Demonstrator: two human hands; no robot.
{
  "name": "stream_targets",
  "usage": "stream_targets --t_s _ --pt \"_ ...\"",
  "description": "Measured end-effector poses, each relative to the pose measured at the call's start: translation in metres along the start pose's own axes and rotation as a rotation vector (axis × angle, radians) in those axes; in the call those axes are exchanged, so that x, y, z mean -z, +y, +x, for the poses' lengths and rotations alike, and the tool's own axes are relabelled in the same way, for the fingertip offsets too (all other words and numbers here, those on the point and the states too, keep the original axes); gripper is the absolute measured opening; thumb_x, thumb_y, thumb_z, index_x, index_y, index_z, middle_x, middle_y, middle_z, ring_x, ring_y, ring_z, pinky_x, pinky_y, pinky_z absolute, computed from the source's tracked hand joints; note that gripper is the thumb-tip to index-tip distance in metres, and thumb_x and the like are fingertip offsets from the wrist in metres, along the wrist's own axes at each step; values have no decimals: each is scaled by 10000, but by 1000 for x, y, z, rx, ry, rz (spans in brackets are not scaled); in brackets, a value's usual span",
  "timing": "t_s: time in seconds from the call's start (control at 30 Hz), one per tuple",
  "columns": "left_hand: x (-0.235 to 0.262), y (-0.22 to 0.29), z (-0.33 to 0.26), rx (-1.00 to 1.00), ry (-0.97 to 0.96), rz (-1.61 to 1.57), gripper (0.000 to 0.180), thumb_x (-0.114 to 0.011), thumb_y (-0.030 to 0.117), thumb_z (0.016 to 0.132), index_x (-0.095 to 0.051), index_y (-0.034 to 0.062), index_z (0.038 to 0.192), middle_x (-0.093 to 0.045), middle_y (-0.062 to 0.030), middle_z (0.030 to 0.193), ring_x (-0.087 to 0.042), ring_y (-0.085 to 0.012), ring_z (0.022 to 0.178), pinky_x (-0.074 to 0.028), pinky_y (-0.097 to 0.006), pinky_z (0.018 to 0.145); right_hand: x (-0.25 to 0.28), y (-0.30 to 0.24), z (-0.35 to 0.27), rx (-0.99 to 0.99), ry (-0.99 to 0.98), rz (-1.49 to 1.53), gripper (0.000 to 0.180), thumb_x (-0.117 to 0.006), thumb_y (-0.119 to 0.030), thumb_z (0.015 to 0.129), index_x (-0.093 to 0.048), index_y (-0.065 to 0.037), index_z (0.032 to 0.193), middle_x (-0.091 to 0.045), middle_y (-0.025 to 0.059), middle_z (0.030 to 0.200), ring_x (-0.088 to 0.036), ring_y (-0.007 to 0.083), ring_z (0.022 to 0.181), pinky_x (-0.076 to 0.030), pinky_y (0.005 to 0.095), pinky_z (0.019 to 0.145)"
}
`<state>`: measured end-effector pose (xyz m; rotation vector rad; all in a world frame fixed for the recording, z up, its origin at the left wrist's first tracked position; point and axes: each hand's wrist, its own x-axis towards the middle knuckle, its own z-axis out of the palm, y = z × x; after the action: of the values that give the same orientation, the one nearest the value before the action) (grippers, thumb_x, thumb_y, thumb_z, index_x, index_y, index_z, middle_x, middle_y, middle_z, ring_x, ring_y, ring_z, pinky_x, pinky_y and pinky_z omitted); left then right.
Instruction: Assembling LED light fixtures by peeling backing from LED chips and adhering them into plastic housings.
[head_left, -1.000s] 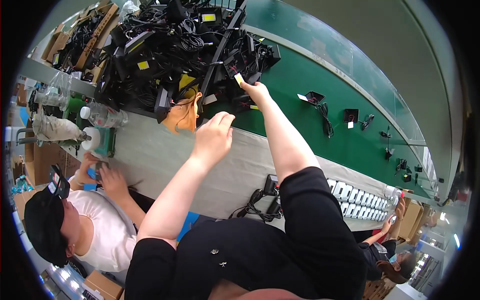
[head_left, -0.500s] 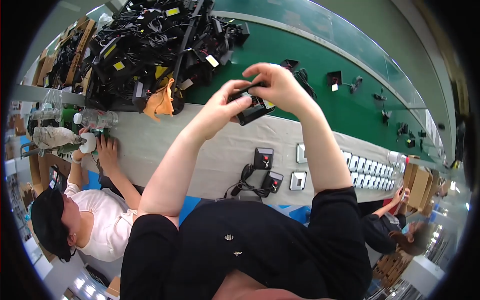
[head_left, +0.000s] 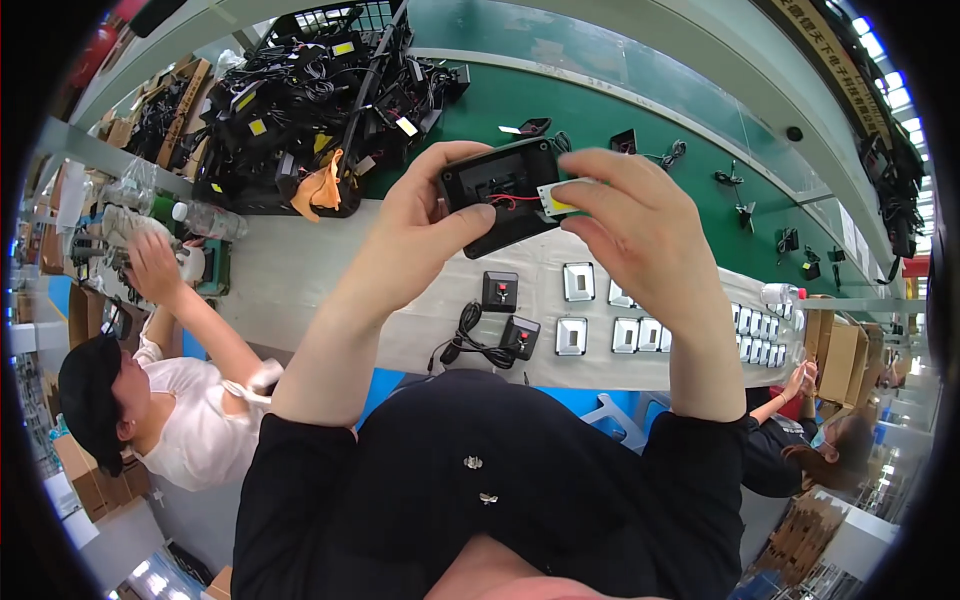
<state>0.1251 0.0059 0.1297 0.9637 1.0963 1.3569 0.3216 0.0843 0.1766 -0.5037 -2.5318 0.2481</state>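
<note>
Above the grey-covered table, my left hand point(head_left: 405, 235) grips an open black lamp housing point(head_left: 515, 165) by its left side, thumb over the near rim. A red wire runs from inside it to a small white LED plate point(head_left: 548, 203) with a yellow patch. My right hand point(head_left: 650, 235) pinches that plate between thumb and fingers at the housing's right edge. Below them on the table lie two small black units with red parts, one nearer the housing point(head_left: 500, 291) and one with a coiled black cable point(head_left: 465, 345) beside it.
Silver-rimmed square frames point(head_left: 578, 282) stand in rows to the right. A black crate point(head_left: 375, 90) heaped with lamps and cables is at the far left, an orange cloth point(head_left: 320, 190) at its edge. More lamps lie on the green belt point(head_left: 490, 105). Co-workers sit at both sides.
The housing has turned so its open inside shows, and my right hand has moved from over it to its right side with the LED plate. The left co-worker's hand has lifted. The view has shifted.
</note>
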Motion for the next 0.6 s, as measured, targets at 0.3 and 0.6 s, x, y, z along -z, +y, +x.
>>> stream_targets --t_s 0.3,0.6 --pt "-40 18 -40 -151 29 29 273 -530 44 888 -476 14 1154 -568 -60 1020 -541 -96 938 -468 -251 816 39 -42 -20 156 142 -70 247 -709 -32 612 -646 -61 849 -621 47 859 -595 223 777 -449 320 685" --pt "-48 28 -59 -184 -78 51 452 -491 5 832 -406 11 1276 -540 -89 1131 -569 -137 996 -520 -269 761 30 -50 -30 217 264 -17 272 -755 -58 582 -689 -82 845 -642 37 874 -557 225 776 -442 310 659"
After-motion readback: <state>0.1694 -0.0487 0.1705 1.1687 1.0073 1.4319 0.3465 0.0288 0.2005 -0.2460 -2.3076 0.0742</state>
